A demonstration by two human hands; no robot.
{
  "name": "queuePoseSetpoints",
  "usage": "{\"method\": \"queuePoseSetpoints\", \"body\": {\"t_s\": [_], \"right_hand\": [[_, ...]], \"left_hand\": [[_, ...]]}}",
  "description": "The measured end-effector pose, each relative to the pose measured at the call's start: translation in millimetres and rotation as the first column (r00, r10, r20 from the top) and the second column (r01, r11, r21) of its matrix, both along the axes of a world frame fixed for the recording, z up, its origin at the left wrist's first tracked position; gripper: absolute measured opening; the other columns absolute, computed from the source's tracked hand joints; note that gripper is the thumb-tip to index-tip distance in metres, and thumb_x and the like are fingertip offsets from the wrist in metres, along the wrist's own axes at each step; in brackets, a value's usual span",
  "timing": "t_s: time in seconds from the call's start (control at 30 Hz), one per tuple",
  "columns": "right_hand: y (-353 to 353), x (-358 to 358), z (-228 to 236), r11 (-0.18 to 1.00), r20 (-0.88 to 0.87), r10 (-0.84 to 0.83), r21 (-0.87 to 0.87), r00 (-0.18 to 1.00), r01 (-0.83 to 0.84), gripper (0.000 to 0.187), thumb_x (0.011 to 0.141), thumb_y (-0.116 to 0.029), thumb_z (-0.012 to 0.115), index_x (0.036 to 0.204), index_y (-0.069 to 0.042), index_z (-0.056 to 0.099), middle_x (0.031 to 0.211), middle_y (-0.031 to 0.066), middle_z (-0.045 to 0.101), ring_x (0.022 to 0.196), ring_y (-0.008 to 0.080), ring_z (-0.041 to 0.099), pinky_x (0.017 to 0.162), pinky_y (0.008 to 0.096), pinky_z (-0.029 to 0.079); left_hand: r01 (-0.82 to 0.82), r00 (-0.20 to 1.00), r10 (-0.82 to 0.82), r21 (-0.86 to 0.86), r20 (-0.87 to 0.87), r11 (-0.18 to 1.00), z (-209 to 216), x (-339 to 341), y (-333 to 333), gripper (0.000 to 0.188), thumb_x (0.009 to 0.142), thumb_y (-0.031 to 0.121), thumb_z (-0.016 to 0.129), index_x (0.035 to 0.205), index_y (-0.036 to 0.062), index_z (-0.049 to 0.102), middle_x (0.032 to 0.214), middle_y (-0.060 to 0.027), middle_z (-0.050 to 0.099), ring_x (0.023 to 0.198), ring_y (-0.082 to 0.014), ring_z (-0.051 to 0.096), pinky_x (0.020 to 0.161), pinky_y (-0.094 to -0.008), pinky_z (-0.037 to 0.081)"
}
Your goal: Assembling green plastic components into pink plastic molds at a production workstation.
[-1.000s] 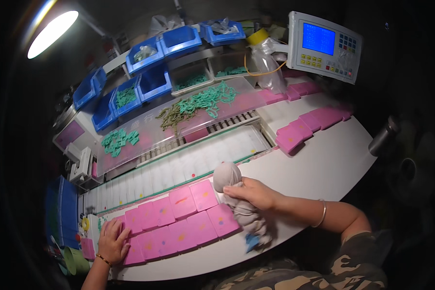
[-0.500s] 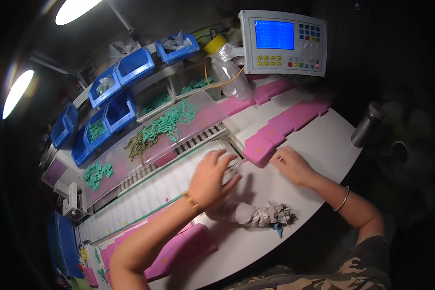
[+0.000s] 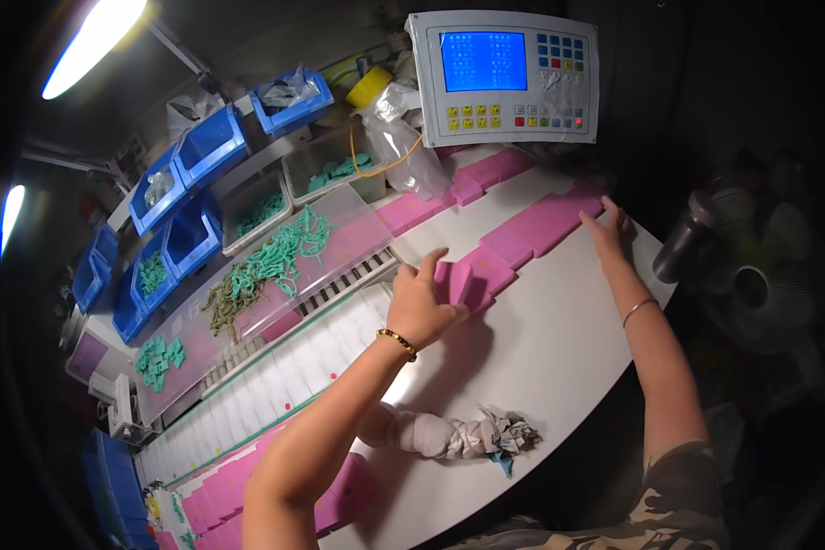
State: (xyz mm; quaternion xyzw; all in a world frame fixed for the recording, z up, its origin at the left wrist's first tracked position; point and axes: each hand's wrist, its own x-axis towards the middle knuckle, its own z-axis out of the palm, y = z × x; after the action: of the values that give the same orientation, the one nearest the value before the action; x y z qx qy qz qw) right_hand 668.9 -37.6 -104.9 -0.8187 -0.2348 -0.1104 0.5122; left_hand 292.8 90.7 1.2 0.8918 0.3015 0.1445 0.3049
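Now right fingers (image 3: 610,214) beside pink slabs (image 3: 555,221), near tabletop edge (image 3: 646,255).

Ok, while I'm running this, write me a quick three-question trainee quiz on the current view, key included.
1. True or false: the wrapped cloth bundle lies on the white table.
2. Which hand is at the tilted pink block: A, left; B, right?
3. Fill in: the lit screen glows ____.

Key: 1. True. 2. A, the left hand. 3. Blue.
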Motion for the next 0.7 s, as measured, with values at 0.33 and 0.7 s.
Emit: {"method": "queuePoseSetpoints", "body": {"t_s": [0.33,0.7], "right_hand": [[26.4,41.2,17.9,0.991,-0.037,-0.102,-0.095,0.994,0.099,0.076,0.082,-0.065,0.058,0.146,-0.028,0.039,0.155,0.0258,0.014,0.144,0.0426,0.015,0.116,0.0501,0.018],[72.5,60.5,15.7,0.834,0.054,-0.198,-0.516,0.979,0.197,0.081,0.078,-0.072,0.055,0.147,-0.037,0.031,0.159,0.0153,0.009,0.145,0.0418,0.005,0.112,0.0604,0.012]], "left_hand": [[0.138,0.968,-0.077,0.252,-0.24,0.958,3.0,11.3,3.1,0.091,0.057,0.051,0.087,0.121,-0.0032,0.051,0.117,-0.0227,0.046,0.097,-0.0379,0.061,0.086,-0.0428,0.053],[0.172,0.963,-0.074,0.378,-0.259,0.91,-20.2,29.3,2.0,0.101,0.067,0.062,0.074,0.13,-0.0092,0.04,0.113,-0.0222,0.052,0.106,-0.0374,0.052,0.092,-0.0411,0.047]]}}
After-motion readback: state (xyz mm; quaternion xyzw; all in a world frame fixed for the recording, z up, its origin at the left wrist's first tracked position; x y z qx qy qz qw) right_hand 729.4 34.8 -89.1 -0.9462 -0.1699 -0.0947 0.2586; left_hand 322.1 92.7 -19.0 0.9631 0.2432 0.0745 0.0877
